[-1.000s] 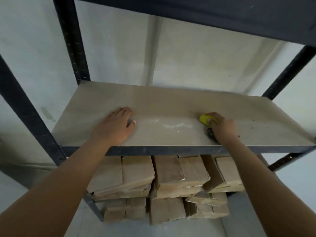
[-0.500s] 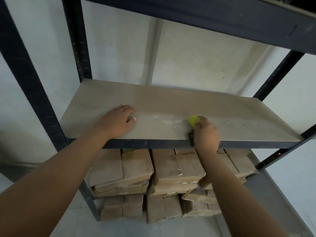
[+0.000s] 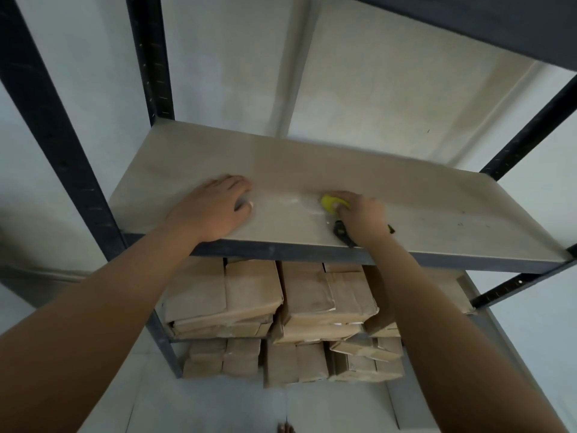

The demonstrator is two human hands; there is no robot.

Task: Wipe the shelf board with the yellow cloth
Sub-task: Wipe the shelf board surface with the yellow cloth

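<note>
Plainly bright yellow, that yellow cloth (image 3: 330,203), bunched small, only a rounded lump of it peeking out at the fingertips of the right hand (image 3: 362,215). Pressed down onto the shelf board (image 3: 437,214), near the middle of its length and toward the front edge. Held in a curled grip, right hand closed over most of it; a dark strip and a sliver of yellow poking out beneath the palm and wrist. Faint whitish smears on the pale board just left of the cloth. Further left, left hand (image 3: 215,207) lying flat on the board, fingers straight, holding nothing, well apart from the cloth. Dark metal frame (image 3: 62,151) around the board, uprights at the corners. Below, stacked brown paper packages (image 3: 249,301) filling the lower shelf. Behind, a plain light wall (image 3: 374,89).
</note>
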